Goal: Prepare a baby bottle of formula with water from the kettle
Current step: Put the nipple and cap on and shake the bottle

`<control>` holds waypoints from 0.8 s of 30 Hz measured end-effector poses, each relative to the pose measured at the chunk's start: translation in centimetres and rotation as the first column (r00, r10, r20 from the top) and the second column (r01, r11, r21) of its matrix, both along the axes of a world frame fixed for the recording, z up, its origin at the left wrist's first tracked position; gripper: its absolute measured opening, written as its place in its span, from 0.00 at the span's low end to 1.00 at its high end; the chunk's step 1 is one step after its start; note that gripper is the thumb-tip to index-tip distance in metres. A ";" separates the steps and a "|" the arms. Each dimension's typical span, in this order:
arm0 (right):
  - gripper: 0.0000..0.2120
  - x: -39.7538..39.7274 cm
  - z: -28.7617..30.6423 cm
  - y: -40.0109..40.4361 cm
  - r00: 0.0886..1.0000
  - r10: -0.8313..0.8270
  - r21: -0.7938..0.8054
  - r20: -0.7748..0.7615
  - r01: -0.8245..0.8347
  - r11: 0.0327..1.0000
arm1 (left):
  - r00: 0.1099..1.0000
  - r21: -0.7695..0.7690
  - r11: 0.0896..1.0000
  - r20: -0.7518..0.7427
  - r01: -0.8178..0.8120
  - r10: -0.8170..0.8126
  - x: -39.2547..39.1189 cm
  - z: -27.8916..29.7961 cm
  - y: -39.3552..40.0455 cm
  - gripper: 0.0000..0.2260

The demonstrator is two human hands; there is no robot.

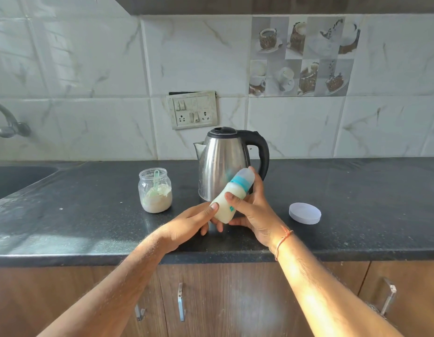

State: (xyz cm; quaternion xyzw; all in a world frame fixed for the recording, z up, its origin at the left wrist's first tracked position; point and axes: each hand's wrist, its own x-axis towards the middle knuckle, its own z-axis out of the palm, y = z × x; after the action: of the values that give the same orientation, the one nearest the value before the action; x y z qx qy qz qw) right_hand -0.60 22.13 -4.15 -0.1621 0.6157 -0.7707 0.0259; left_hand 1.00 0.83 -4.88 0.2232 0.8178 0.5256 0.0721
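Two hands of ours meet on one baby bottle [231,199], open formula jar [155,190] at left, our left hand [189,223] gripping the bottle's base, our right hand [253,206] wrapped round its tilted milky body, kettle [225,164] just behind, jar lid [305,213] lying rightmost on the counter [89,215].

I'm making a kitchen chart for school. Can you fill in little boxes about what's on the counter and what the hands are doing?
bottle: baby bottle, tilted, capped, milky liquid inside, held above the counter
left hand: left hand holds the bottle's base
right hand: right hand grips the bottle's middle
kettle: steel kettle, lid shut, behind the bottle
jar: open jar with powder and a scoop, left of the kettle
lid: round lid lying flat, right of the hands
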 end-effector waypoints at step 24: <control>0.33 -0.5 -0.2 0.9 0.938 -0.312 -0.280 0.152 0.343 0.897 | 0.961 -0.107 0.964 -0.162 -0.243 0.224 -0.3 -0.8 0.5 0.56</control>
State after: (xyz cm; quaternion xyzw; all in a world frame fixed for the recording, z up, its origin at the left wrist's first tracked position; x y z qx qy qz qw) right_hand -1.11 23.04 -4.33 -0.0181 0.5069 -0.8563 -0.0976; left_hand 0.70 1.28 -5.72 0.1586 0.8731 0.4595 -0.0376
